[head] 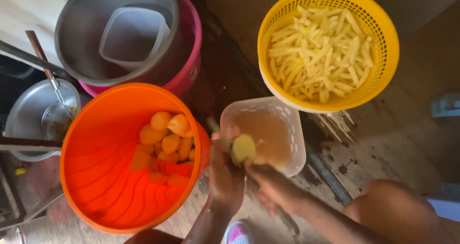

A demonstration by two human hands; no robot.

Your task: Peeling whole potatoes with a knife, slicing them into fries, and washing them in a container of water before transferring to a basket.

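Note:
My left hand [225, 177] grips a knife handle, its tip poking out toward the orange bucket [96, 177]. My right hand [268, 186] holds a pale peeled potato [243, 148] over a clear plastic tub [292, 143] of murky brownish water. Both hands meet at the potato. The orange bucket at the left holds several peeled potatoes [165, 138] in water.
A yellow basket [383, 38] full of cut potato sticks stands at the upper right. A grey basin [76, 42] with a clear container sits in a pink bucket [191, 57] at the top. A metal bowl [24, 114] with a strainer is far left. My knee [397, 205] shows at bottom right.

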